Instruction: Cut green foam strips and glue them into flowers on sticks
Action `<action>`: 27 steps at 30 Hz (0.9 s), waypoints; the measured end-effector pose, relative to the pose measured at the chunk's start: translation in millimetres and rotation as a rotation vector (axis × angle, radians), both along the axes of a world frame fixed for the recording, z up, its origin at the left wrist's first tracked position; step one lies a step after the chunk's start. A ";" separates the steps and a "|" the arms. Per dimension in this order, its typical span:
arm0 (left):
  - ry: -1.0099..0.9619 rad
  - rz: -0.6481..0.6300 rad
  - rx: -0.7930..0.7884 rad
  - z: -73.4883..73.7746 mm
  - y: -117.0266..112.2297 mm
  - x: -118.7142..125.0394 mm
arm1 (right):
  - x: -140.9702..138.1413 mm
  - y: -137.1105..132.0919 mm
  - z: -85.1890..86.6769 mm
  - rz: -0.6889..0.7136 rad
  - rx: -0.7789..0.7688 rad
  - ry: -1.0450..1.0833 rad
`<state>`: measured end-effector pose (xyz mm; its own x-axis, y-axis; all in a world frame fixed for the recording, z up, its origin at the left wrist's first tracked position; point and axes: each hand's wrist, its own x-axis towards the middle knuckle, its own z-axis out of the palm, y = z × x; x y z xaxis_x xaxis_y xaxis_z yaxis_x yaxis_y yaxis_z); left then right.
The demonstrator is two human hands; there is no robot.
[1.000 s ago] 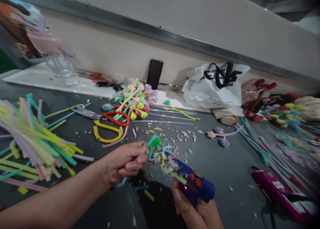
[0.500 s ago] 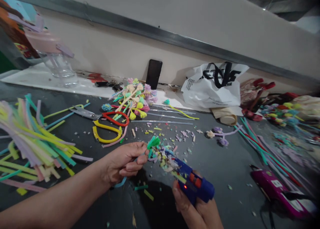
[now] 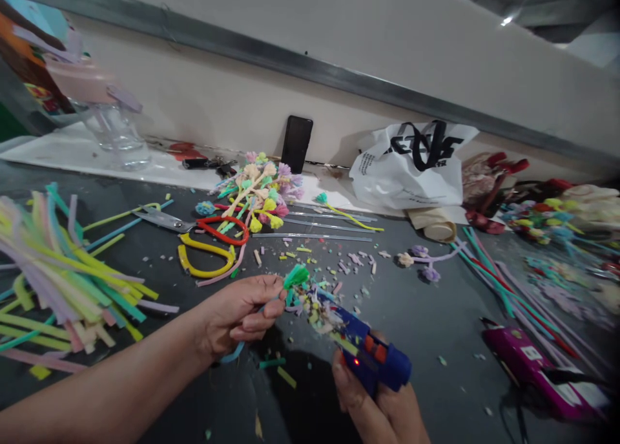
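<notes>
In my left hand [image 3: 252,311] I pinch a pipe-cleaner flower [image 3: 295,277] with a green tufted head; its blue stem runs down through my fingers. My right hand [image 3: 375,405] is wrapped around a blue glue gun [image 3: 368,347] with an orange switch and a lit red light. Colourful scraps [image 3: 322,311] cling around its front end and hide the nozzle. That end lies close to the flower's base; whether they touch I cannot tell. Beyond my left hand are scissors [image 3: 206,269] with red and yellow handles and a heap of finished pipe-cleaner flowers [image 3: 261,192].
Loose pipe cleaners [image 3: 82,269] are piled at the left, before a clear bottle [image 3: 113,130]. A phone [image 3: 296,143] leans on the wall beside a white bag [image 3: 411,169]. Clear glue sticks [image 3: 314,237] and small offcuts litter the middle. A magenta tool [image 3: 537,370] rests at right.
The whole view has shifted very slightly. Both hands keep nearly the same pose, with the flower still held at the glue gun's front end.
</notes>
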<state>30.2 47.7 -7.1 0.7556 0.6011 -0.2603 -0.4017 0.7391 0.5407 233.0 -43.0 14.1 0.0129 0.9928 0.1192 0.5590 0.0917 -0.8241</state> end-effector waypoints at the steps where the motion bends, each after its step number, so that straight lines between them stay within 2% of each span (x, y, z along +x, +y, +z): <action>1: 0.001 0.002 -0.001 0.2 -0.1 0.3 | 1.3 -0.1 0.4 0.005 0.008 -0.023; 6: 0.017 -0.006 0.021 -0.4 -1.3 0.4 | 27.3 5.3 1.1 0.014 0.075 -0.236; 9: 0.043 -0.002 0.047 -0.5 -3.0 0.1 | 58.9 12.7 -2.3 -0.093 0.097 -0.417; 12: 0.074 0.000 0.086 -0.4 -6.0 1.0 | 94.6 18.6 -5.9 -0.193 0.030 -0.642; 14: 0.101 -0.010 0.117 -0.3 -8.4 2.2 | 115.8 20.2 -7.5 -0.197 -0.001 -0.747; 17: 0.158 0.000 0.172 2.1 -12.4 4.7 | 139.7 20.4 -11.1 -0.166 -0.017 -0.793; 20: 0.267 0.021 0.258 12.2 -16.9 8.1 | 156.5 21.1 -17.7 -0.173 -0.025 -0.745; 24: 0.547 0.015 0.446 37.0 -23.4 13.4 | 171.1 23.1 -19.0 -0.185 -0.034 -0.682; 27: 0.840 0.119 0.767 52.1 -29.8 15.3 | 163.7 20.1 -4.7 -0.266 0.035 -0.677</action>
<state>45.5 17.9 45.0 0.4439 0.8757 -0.1901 0.2549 0.0799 0.9636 396.7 -22.9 9.5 0.1652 0.9618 0.2181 0.9523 -0.0981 -0.2889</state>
